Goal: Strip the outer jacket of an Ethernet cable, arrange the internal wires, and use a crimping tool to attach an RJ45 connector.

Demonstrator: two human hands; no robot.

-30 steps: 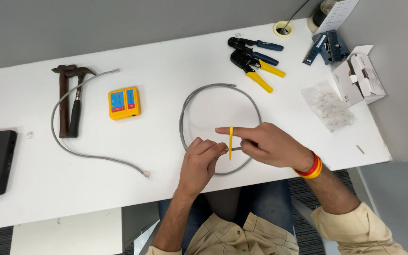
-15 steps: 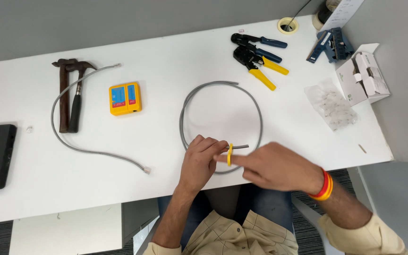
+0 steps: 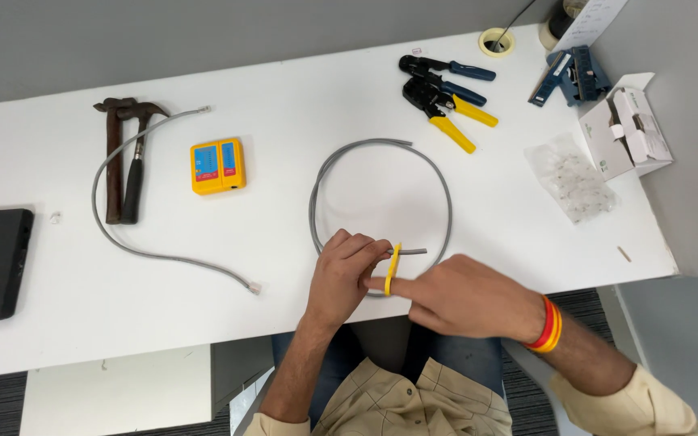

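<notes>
Pinching the looped grey cable near its free end on the table, the left hand closes its grip; the right hand clasps a light, slim yellow stripper around that springy cable, best held close by.

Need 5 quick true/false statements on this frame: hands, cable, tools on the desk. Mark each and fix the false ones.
1. The left hand pinches the looped grey cable near its cut end. True.
2. The right hand holds a blue stripper tool. False: the small tool on its finger is yellow, set across the cable.
3. The yellow tester box lies between the hammers and the cable loop. True.
4. Both pairs of crimping pliers lie inside the cable loop. False: they lie outside it, toward the far edge of the white table.
5. A second grey cable curves around the hammers. True.
</notes>
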